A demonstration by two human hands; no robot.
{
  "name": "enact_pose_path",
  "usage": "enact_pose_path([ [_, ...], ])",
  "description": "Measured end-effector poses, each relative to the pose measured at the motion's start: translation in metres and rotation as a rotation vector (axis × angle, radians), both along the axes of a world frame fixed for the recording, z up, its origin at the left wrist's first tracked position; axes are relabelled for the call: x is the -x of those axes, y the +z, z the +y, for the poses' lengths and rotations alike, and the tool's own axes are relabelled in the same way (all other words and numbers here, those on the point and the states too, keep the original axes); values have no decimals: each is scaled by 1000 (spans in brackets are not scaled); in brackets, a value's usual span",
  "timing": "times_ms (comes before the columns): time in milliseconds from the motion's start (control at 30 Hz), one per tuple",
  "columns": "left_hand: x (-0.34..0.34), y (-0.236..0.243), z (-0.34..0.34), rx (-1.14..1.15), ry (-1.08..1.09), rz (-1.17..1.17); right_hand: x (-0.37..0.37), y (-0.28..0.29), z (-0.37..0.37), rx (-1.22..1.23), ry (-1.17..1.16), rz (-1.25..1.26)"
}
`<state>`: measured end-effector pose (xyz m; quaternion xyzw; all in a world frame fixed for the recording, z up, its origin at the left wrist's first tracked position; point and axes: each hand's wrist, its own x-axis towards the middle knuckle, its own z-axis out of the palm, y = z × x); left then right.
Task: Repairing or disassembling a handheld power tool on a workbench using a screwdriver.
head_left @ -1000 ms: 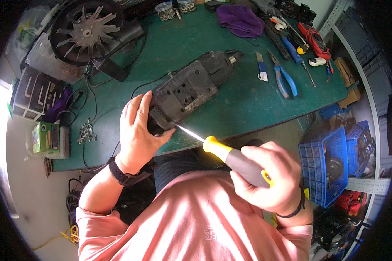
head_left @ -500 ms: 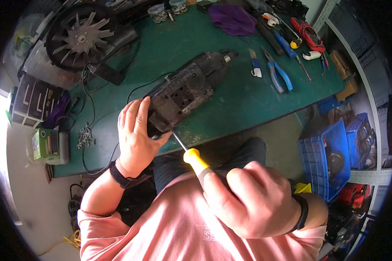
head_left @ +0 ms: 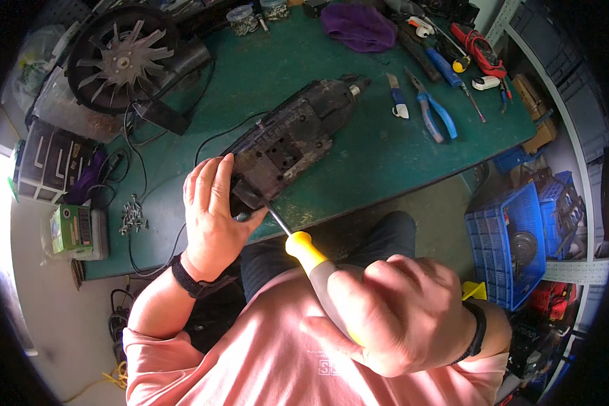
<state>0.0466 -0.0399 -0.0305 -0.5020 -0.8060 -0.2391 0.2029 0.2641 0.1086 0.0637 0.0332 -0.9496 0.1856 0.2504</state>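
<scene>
A long, dirty black tool housing (head_left: 287,145) lies diagonally on the green workbench (head_left: 386,166), with a black cable beside it. My left hand (head_left: 208,216) is wrapped round its near end, fingers on top and thumb at the edge. My right hand (head_left: 392,311) grips a yellow-and-grey screwdriver (head_left: 304,249); its shank meets the housing's near end just beside my left thumb, the tip too small to make out. Right of the housing lie a utility knife (head_left: 397,96) and blue pliers (head_left: 434,116). A pile of small screws (head_left: 134,215) sits left of my left hand.
A fan assembly (head_left: 124,62) and small drawer unit (head_left: 47,159) stand at the left. Screw jars (head_left: 242,22), a purple cloth (head_left: 358,26) and assorted tools (head_left: 445,66) line the back and right. Blue crates (head_left: 504,243) stand below the bench's right side, near my knees.
My right hand has moved down toward my body and turned on the handle, so the screwdriver angles more steeply. My left hand stays on the housing. The whole view has shifted slightly.
</scene>
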Motion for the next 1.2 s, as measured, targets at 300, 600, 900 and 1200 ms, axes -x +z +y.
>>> enact_pose_path([
  [300,3,-3,-5,-81,-106,-38,5,-11,-2,75,18,175],
  [600,9,-5,-7,-104,-165,-64,7,-22,2,29,30,250],
  [900,12,-6,-9,-129,-199,-93,9,-9,-2,-41,27,195],
  [1200,11,-9,-10,-146,-212,-95,-6,-7,-5,-130,-60,84],
])
